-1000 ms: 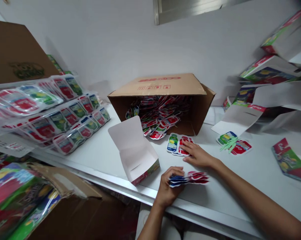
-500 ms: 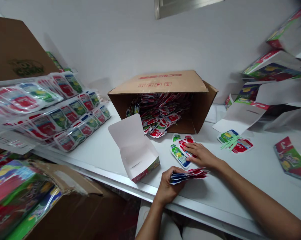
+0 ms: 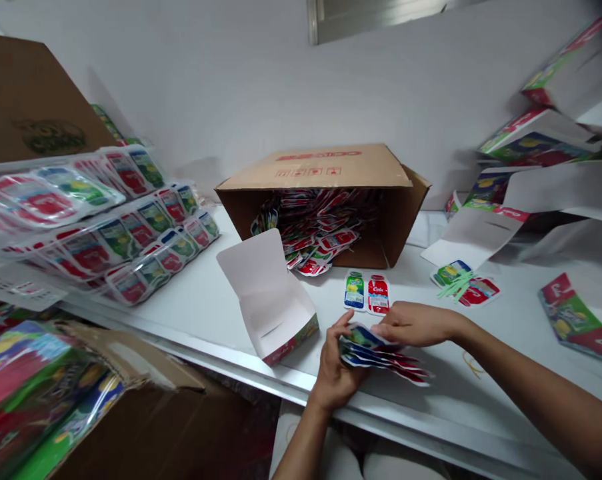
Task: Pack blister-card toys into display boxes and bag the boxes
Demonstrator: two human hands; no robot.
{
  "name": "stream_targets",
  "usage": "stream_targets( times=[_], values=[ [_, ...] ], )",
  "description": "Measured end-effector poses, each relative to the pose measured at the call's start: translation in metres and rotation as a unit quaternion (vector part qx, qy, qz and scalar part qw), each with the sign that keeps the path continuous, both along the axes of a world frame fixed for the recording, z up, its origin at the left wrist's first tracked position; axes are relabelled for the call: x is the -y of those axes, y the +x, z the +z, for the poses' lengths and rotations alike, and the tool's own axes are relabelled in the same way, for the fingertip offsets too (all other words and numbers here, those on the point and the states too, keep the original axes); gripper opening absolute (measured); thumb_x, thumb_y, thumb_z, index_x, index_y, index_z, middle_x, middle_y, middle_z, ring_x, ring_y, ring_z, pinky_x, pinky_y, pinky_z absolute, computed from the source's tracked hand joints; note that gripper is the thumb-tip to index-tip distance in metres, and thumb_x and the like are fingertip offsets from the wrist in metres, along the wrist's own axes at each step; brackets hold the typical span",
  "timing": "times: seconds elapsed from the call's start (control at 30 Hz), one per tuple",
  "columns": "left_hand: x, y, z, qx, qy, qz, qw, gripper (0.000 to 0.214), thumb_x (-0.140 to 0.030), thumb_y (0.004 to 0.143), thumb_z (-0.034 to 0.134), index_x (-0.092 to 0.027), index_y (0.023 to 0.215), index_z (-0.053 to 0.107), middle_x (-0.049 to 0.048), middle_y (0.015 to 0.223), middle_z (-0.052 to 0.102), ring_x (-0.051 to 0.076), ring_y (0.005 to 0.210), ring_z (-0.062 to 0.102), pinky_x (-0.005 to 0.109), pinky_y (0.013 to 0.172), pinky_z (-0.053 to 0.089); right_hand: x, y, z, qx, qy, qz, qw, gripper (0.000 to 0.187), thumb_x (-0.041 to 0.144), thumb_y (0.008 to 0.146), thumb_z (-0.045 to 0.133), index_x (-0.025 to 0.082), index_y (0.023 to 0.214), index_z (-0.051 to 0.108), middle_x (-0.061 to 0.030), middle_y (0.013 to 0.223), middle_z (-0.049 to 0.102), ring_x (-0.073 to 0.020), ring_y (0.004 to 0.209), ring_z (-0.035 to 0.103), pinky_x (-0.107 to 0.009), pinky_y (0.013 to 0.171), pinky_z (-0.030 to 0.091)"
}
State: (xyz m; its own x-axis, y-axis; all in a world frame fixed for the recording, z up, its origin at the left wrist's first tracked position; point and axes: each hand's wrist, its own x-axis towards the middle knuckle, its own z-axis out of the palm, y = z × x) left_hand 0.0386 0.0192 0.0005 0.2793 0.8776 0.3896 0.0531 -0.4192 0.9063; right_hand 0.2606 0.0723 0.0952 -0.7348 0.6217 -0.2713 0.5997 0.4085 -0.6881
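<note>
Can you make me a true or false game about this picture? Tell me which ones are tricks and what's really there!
1. The left hand is holding a stack of packets. True.
2. The right hand is inside the big cardboard box. False: the right hand is at the stack of packets in the left hand.
3. Many packets lie inside the big cardboard box. True.
4. The small box is shut. False: the small box is open, with its white inside showing.
5. Beyond the hands, a red packet lies beside a green and blue packet. True.
</note>
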Motion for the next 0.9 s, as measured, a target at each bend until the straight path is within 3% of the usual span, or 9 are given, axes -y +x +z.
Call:
stream_targets(
  times=[0.07,0.13,0.23,0.37,0.47,0.57,0.67,0.83,0.9],
  values=[
    [0.001,0.001,-0.001,0.047,-0.082,0.001,0.996,0.075,-0.016,0.067,0.079,-0.022,0.129,0.037,0.0131,0.129,0.058,0.025,0.11,0.062,0.038,0.092,0.051,-0.007,0.006,-0.014,-0.05,-0.019,-0.061,0.997,0.078,0.063,0.097,0.013,0.014,0.085,0.074,-0.0044,0.068,0.067,-0.0142,0.058,0.055,-0.026,0.055,0.041],
    [0.001,0.0,0.0,0.042,-0.132,-0.014,0.99,0.063,-0.02,0.067,0.079,-0.019,0.121,0.046,0.0087,0.11,0.066,0.022,0.093,0.067,0.032,0.082,0.054,-0.018,0.017,-0.038,-0.071,0.064,-0.138,0.986,0.069,0.066,0.094,0.025,0.017,0.117,0.068,-0.0111,0.105,0.072,-0.0235,0.092,0.064,-0.035,0.078,0.049],
    [0.002,-0.001,0.005,0.017,-0.144,-0.034,0.989,0.036,-0.025,0.069,0.079,-0.016,0.098,0.058,0.0046,0.091,0.069,0.019,0.081,0.066,0.028,0.074,0.053,-0.033,0.035,-0.079,0.015,0.24,-0.148,0.959,0.074,0.066,0.081,0.056,0.02,0.139,0.052,-0.0165,0.143,0.049,-0.0361,0.13,0.044,-0.051,0.103,0.037],
    [0.001,-0.002,0.013,0.021,-0.141,-0.027,0.989,0.03,-0.027,0.07,0.078,-0.017,0.09,0.057,0.0006,0.076,0.067,0.015,0.065,0.063,0.024,0.06,0.05,-0.039,0.037,-0.113,0.081,0.354,-0.088,0.927,0.043,0.041,0.096,0.044,0.02,0.129,0.062,-0.0164,0.136,0.057,-0.0338,0.129,0.047,-0.051,0.101,0.038],
    [-0.003,-0.003,0.018,-0.003,-0.06,-0.039,0.997,0.024,-0.024,0.072,0.076,-0.017,0.089,0.06,0.0042,0.082,0.068,0.02,0.078,0.066,0.03,0.072,0.054,-0.036,0.026,-0.108,0.041,0.394,-0.101,0.912,0.037,0.031,0.098,0.039,0.016,0.113,0.069,-0.0176,0.116,0.069,-0.0307,0.113,0.06,-0.048,0.096,0.042],
    [-0.008,-0.005,0.02,-0.045,0.058,-0.021,0.997,0.024,-0.019,0.07,0.075,-0.018,0.09,0.063,0.0141,0.129,0.059,0.035,0.132,0.043,0.051,0.108,0.035,-0.027,0.014,-0.078,-0.031,0.331,-0.128,0.934,0.042,0.037,0.1,0.032,0.018,0.098,0.069,-0.0116,0.095,0.072,-0.0247,0.093,0.064,-0.04,0.085,0.047],
    [-0.01,-0.005,0.014,-0.053,0.081,0.018,0.995,0.024,-0.018,0.074,0.072,-0.02,0.095,0.062,0.0119,0.156,0.029,0.036,0.147,0.015,0.059,0.115,0.018,-0.012,0.007,-0.039,-0.089,0.149,-0.106,0.979,0.047,0.047,0.1,0.031,0.019,0.078,0.062,-0.0006,0.068,0.06,-0.0145,0.064,0.054,-0.027,0.062,0.043],
    [-0.012,-0.006,0.0,0.029,-0.051,0.016,0.998,0.095,-0.017,0.067,0.078,-0.028,0.144,0.024,0.0175,0.148,0.04,0.028,0.118,0.057,0.044,0.093,0.051,-0.003,0.002,-0.016,-0.147,-0.056,-0.026,0.987,0.051,0.057,0.095,0.04,0.016,0.069,0.056,0.004,0.059,0.047,-0.0091,0.054,0.042,-0.021,0.051,0.036],
    [-0.015,-0.006,0.001,0.023,-0.1,0.004,0.995,0.084,-0.015,0.063,0.079,-0.023,0.137,0.039,0.0153,0.127,0.06,0.025,0.097,0.066,0.043,0.09,0.053,-0.021,0.0,-0.021,-0.165,-0.078,-0.002,0.983,0.056,0.059,0.096,0.033,0.015,0.077,0.063,-0.0001,0.066,0.059,-0.012,0.062,0.054,-0.023,0.059,0.044]
  ],
)
